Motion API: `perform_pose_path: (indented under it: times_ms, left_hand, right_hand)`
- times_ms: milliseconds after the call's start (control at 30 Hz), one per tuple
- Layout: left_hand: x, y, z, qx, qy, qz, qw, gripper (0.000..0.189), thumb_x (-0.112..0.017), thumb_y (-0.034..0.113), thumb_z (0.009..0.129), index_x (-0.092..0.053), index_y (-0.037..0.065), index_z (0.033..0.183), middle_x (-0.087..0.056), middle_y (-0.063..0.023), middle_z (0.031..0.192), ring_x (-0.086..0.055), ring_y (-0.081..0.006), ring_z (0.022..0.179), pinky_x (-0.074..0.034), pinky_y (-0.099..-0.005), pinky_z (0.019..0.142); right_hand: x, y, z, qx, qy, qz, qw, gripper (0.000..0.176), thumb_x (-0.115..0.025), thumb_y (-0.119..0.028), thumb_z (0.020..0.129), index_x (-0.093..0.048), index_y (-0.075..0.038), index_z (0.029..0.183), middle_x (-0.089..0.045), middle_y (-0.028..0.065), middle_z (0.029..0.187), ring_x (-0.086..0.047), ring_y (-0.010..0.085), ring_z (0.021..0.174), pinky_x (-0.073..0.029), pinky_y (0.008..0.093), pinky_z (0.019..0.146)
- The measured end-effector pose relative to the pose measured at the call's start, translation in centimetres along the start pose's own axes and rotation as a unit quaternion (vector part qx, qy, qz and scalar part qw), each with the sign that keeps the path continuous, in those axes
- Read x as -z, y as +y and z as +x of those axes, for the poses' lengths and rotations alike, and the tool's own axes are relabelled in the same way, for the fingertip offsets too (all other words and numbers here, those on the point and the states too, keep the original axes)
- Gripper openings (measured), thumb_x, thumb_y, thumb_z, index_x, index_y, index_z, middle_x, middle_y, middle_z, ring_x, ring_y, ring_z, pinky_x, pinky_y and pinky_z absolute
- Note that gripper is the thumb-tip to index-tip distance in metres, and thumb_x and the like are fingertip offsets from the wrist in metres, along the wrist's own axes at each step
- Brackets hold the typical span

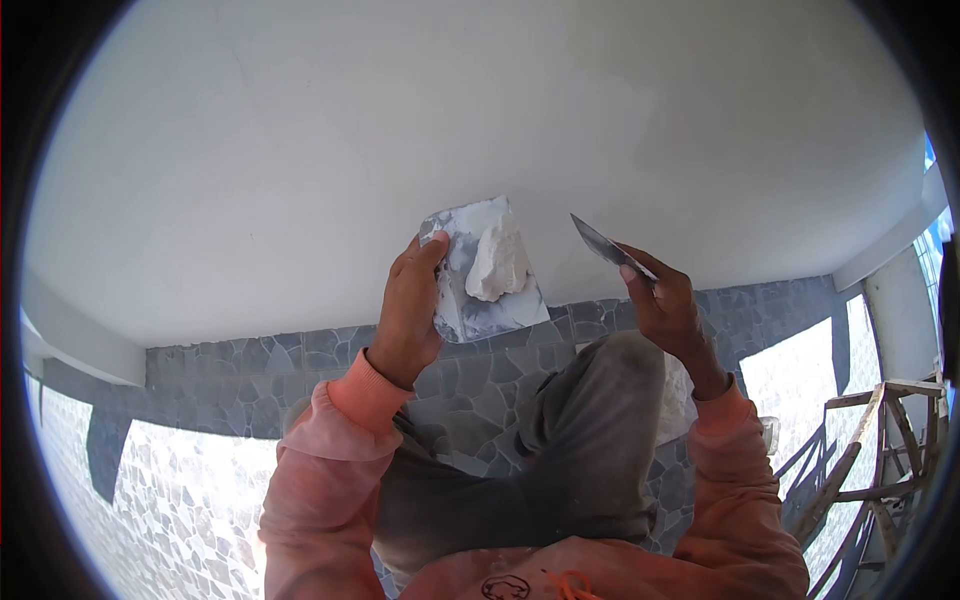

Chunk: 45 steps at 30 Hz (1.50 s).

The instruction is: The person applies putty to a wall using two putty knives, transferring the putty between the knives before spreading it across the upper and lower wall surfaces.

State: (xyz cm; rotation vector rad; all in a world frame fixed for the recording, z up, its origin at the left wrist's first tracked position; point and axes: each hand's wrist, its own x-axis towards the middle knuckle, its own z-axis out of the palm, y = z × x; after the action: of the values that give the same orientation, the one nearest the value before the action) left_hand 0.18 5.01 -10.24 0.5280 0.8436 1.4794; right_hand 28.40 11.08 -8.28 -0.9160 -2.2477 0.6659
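Note:
My left hand (408,300) grips the edge of a flat metal plate (455,312), its thumb lying on the top face. White smears cover the plate, and a thick lump of white putty (495,268) sits near its middle. To the right, my right hand (668,308) is closed around a putty knife (597,240). Its thin blade points up and left, apart from the plate and the putty. The knife's handle is mostly hidden by my fingers.
A smooth pale wall (330,150) rises in front, with a damp-looking darker patch at upper right. Grey stone-patterned tiles (470,395) cover the floor. A wooden ladder-like frame (880,450) stands at right. Something white (676,400) lies beside my bent knee.

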Motion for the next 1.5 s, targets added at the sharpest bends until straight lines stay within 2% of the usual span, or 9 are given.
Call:
perform_pose_path:
  times_ms: [133,267,367,767,967,1067,1267,1367,1500]
  left_hand:
    - [-0.1,-0.2,0.2,0.033,0.017,0.009,0.999,0.034,-0.038,0.019,0.102,-0.045,-0.003,0.127,-0.060,-0.0155,0.114,-0.067,-0.0246,0.099,-0.061,-0.0377,0.079]
    - [0.7,-0.4,0.6,0.036,-0.018,-0.009,0.999,0.033,-0.037,0.016,0.101,-0.044,-0.005,0.125,-0.059,-0.0178,0.113,-0.067,-0.0277,0.099,-0.062,-0.0396,0.079]
    - [0.7,-0.7,0.5,0.006,-0.005,-0.004,1.000,0.039,-0.034,0.018,0.101,-0.041,-0.011,0.127,-0.060,-0.0215,0.114,-0.069,-0.0297,0.096,-0.063,-0.0402,0.079]
    - [0.4,-0.6,0.0,-0.008,0.032,0.013,0.999,0.033,-0.038,0.017,0.101,-0.046,-0.005,0.124,-0.059,-0.0161,0.111,-0.065,-0.0246,0.096,-0.059,-0.0380,0.075]
    - [0.1,-0.7,0.0,-0.016,0.049,0.011,0.999,0.030,-0.040,0.017,0.101,-0.049,-0.006,0.119,-0.062,-0.0162,0.107,-0.067,-0.0245,0.090,-0.059,-0.0367,0.073]
    - [0.0,-0.5,-0.1,-0.013,0.050,0.007,0.999,0.032,-0.037,0.016,0.101,-0.045,-0.006,0.123,-0.058,-0.0157,0.111,-0.065,-0.0247,0.095,-0.059,-0.0377,0.076]
    - [0.2,-0.7,0.1,-0.010,0.061,0.015,0.998,0.031,-0.038,0.014,0.101,-0.045,-0.006,0.123,-0.058,-0.0159,0.112,-0.065,-0.0251,0.095,-0.059,-0.0378,0.077]
    - [0.5,-1.2,0.6,-0.006,0.069,0.035,0.997,0.030,-0.037,0.014,0.101,-0.045,-0.006,0.123,-0.058,-0.0160,0.112,-0.065,-0.0253,0.096,-0.059,-0.0388,0.078]
    - [0.7,-1.4,0.8,-0.016,0.072,0.028,0.997,0.030,-0.039,0.015,0.101,-0.046,-0.005,0.122,-0.059,-0.0157,0.111,-0.066,-0.0252,0.094,-0.059,-0.0393,0.078]
  right_hand:
    - [1.9,-4.1,0.8,0.198,-0.040,-0.098,0.974,0.058,-0.052,0.016,0.075,-0.060,-0.007,0.127,-0.062,0.0133,0.127,-0.064,0.0283,0.111,-0.055,0.0381,0.091]
    - [2.4,-5.9,2.3,0.268,-0.095,-0.116,0.952,0.061,-0.055,0.021,0.069,-0.061,-0.008,0.123,-0.064,0.0129,0.122,-0.065,0.0321,0.110,-0.057,0.0410,0.091]
    - [2.6,-7.6,3.3,0.305,-0.108,-0.148,0.935,0.060,-0.056,0.021,0.069,-0.061,-0.007,0.122,-0.065,0.0131,0.121,-0.065,0.0324,0.108,-0.057,0.0412,0.088]
    - [0.3,-8.7,4.8,0.386,-0.123,-0.192,0.894,0.042,-0.063,0.007,0.075,-0.065,-0.006,0.116,-0.067,0.0086,0.116,-0.064,0.0276,0.100,-0.052,0.0395,0.088]
    - [-0.2,-7.9,5.4,0.387,-0.166,-0.218,0.880,0.046,-0.065,0.009,0.071,-0.065,-0.005,0.114,-0.068,0.0079,0.113,-0.066,0.0270,0.102,-0.052,0.0392,0.091]
    - [-0.2,-7.3,5.9,0.381,-0.192,-0.216,0.878,0.048,-0.063,0.011,0.069,-0.066,-0.006,0.114,-0.070,0.0075,0.111,-0.066,0.0266,0.103,-0.052,0.0397,0.091]
    - [0.6,-7.3,7.6,0.318,-0.303,-0.194,0.877,0.048,-0.061,0.012,0.068,-0.069,-0.007,0.112,-0.070,0.0102,0.108,-0.067,0.0300,0.096,-0.055,0.0376,0.082]
    - [0.7,-7.3,8.6,0.309,-0.332,-0.185,0.872,0.041,-0.059,0.010,0.075,-0.070,-0.007,0.110,-0.071,0.0129,0.100,-0.068,0.0311,0.088,-0.055,0.0377,0.076]
    - [1.4,-7.9,9.7,0.206,-0.400,-0.171,0.877,0.033,-0.056,0.008,0.083,-0.070,-0.007,0.110,-0.072,0.0142,0.094,-0.068,0.0314,0.081,-0.054,0.0384,0.073]
